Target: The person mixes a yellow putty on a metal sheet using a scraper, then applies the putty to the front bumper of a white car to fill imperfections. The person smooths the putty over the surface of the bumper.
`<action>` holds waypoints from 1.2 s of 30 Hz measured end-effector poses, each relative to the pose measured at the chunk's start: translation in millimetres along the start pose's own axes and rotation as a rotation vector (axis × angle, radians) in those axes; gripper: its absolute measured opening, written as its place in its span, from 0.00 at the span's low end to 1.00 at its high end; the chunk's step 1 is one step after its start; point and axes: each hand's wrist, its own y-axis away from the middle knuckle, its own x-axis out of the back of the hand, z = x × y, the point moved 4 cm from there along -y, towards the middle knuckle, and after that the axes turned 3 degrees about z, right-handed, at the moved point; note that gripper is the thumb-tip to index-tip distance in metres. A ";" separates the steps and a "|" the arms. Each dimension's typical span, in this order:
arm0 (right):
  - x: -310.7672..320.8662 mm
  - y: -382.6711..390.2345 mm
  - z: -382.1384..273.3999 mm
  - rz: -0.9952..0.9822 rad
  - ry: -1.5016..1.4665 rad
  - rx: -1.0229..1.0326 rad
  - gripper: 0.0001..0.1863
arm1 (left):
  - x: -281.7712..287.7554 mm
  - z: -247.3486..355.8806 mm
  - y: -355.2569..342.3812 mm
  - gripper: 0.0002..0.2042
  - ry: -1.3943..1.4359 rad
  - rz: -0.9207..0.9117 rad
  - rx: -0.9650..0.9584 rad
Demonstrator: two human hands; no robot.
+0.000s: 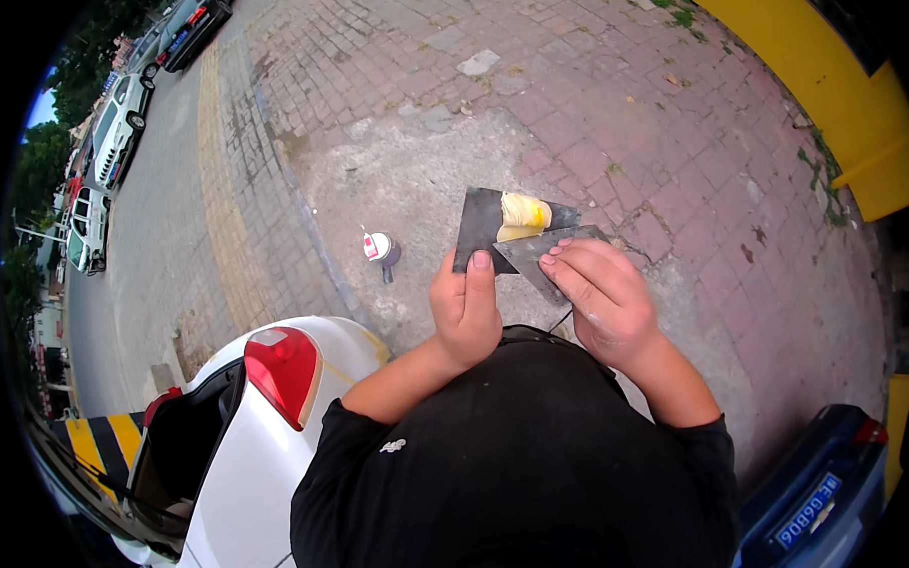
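My left hand (468, 315) grips a dark flat plate (477, 220) from its near edge, thumb on top. A lump of creamy paste streaked with yellow (523, 212) lies on the plate. My right hand (604, 304) is closed on a grey flat spreader (530, 259), which is angled across the plate's right part, against or just beside the paste. A can with a white top and red label (378, 251) stands on the concrete patch beyond my hands, to their left.
A white car (223, 476) with an open trunk is close at my lower left, a blue car (797, 496) at lower right. Yellow bodywork (812, 86) borders the pavers (631, 100) at upper right. Parked cars (119, 132) line the road at left.
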 end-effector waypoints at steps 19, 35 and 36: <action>3.6 -8.6 -8.4 0.062 -0.054 -0.068 0.21 | -0.3 11.5 6.7 0.10 -0.043 0.023 -0.123; -0.3 -2.3 -7.1 0.082 -0.093 -0.079 0.23 | 2.0 10.8 8.9 0.11 -0.076 -0.005 -0.195; 1.1 -3.3 -7.2 0.094 -0.099 -0.082 0.23 | 3.8 9.0 7.6 0.11 -0.084 -0.027 -0.179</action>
